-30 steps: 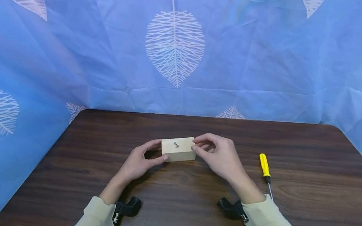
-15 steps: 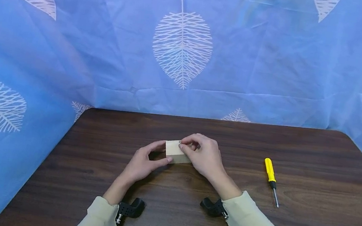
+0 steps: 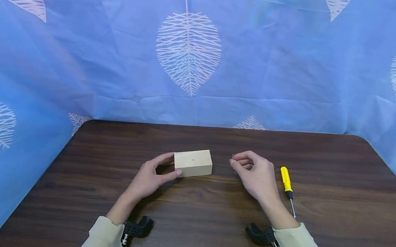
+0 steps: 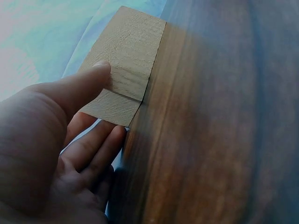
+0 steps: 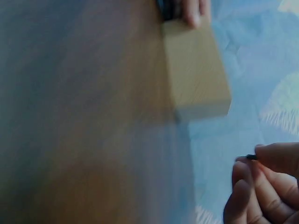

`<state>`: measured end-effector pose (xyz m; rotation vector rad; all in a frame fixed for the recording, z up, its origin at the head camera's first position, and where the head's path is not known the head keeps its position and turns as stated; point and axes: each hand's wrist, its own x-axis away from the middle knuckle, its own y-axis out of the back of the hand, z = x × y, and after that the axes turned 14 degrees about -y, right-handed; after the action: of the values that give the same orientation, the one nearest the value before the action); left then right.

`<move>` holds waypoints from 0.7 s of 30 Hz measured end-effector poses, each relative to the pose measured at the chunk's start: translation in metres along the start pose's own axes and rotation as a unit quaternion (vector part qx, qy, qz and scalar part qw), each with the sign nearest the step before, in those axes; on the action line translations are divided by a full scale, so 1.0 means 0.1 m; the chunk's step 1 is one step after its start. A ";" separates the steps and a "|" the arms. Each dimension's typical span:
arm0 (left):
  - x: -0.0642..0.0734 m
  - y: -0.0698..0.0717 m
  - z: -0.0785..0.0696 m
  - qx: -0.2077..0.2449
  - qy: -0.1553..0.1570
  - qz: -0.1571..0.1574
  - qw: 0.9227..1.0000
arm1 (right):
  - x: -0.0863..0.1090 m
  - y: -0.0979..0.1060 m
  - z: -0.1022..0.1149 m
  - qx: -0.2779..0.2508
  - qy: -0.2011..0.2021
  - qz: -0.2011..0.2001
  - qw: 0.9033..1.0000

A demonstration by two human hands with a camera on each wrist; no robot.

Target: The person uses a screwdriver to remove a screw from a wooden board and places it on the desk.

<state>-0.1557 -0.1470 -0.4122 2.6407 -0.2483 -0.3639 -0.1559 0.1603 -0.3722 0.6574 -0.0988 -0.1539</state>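
Note:
A pale wooden block (image 3: 194,166) lies on the dark table, with a small hole in the middle of its top. My left hand (image 3: 148,177) grips its left end, thumb on the near side and fingers behind. In the left wrist view the thumb presses on the face of the block (image 4: 131,51). To the right of the block, apart from it, my right hand (image 3: 256,176) pinches a small metal screw (image 3: 232,156) between thumb and forefinger. The right wrist view shows the screw (image 5: 251,157) as a thin dark piece at the fingertips.
A screwdriver (image 3: 286,179) with a yellow handle lies right of my right hand, its shaft partly hidden by the forearm. The brown wooden table (image 3: 189,221) ends at a blue leaf-patterned cloth (image 3: 264,65) behind and at the left.
The screw stood upright in the block's top; my right hand closed over it, pulled it out and moved right with it. My left hand stayed on the block.

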 end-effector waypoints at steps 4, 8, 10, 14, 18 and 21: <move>0.00 0.02 0.02 -0.002 0.004 0.001 1.000 | 0.02 0.09 -0.18 0.011 -0.041 0.017 0.999; 0.00 0.02 0.04 -0.004 0.008 0.000 1.000 | 0.03 0.15 -0.28 -0.020 -0.095 0.050 0.994; 0.01 0.01 0.05 -0.006 0.009 0.001 1.000 | 0.03 0.16 -0.31 -0.030 -0.116 0.060 0.991; 0.01 0.00 0.05 -0.009 0.010 0.005 1.000 | 0.04 0.16 -0.35 -0.030 -0.134 0.054 0.989; -0.01 -0.01 0.02 -0.010 0.013 0.007 1.000 | 0.05 0.15 -0.35 -0.007 -0.135 0.032 0.990; -0.02 -0.01 0.00 -0.012 0.013 0.009 1.000 | 0.05 0.14 -0.34 0.009 -0.127 0.022 0.992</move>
<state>-0.1574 -0.1456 -0.4126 2.6166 -0.2580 -0.3254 -0.1448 0.1911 -0.3898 0.6512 -0.3587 -0.1943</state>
